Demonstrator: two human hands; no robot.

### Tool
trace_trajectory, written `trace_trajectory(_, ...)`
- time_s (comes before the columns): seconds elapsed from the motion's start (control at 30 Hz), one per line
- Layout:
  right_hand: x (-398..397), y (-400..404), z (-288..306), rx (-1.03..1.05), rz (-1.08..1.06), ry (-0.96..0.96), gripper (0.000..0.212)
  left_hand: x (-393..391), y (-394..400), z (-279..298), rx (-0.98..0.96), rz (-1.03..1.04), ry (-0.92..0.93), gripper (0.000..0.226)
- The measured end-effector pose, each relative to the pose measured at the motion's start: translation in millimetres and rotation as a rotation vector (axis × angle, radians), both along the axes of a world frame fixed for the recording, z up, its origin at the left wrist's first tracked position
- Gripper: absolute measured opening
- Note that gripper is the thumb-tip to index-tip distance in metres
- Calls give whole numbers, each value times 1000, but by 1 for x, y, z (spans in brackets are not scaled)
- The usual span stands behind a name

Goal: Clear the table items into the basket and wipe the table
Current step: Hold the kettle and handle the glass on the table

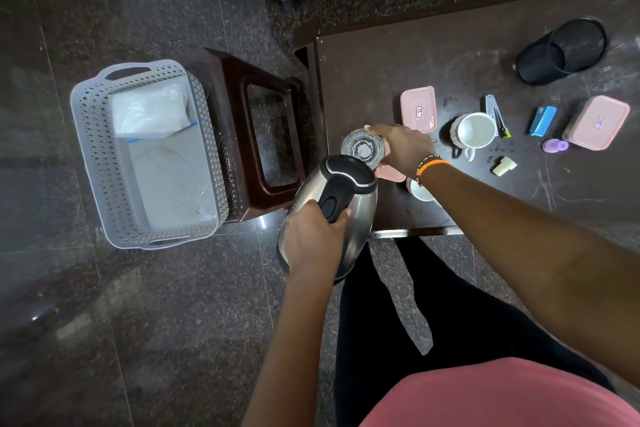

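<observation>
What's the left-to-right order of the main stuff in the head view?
Grey basket → brown stool → kettle, gripped by the left hand → white mug → blue stapler → pink lidded box.

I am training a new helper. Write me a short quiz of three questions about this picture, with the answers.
1. True or false: the left hand grips the kettle by its handle.
2. What does the right hand hold?
3. Where is the basket? A) on the table B) on the floor

Key:
1. True.
2. A clear glass, above the table edge.
3. B. It already holds a white bag.
</observation>
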State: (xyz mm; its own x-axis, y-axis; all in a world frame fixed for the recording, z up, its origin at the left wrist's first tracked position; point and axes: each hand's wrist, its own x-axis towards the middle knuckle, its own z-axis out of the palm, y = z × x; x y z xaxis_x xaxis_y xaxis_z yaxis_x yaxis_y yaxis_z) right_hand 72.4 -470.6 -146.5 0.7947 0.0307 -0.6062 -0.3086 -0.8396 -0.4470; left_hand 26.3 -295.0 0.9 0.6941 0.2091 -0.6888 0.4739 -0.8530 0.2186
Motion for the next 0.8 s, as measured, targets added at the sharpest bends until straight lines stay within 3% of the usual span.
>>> trace_trajectory(0.8, -1, 5, 4, -32, -10, -7, 48, 4, -4, 1, -26, 7, -5, 40)
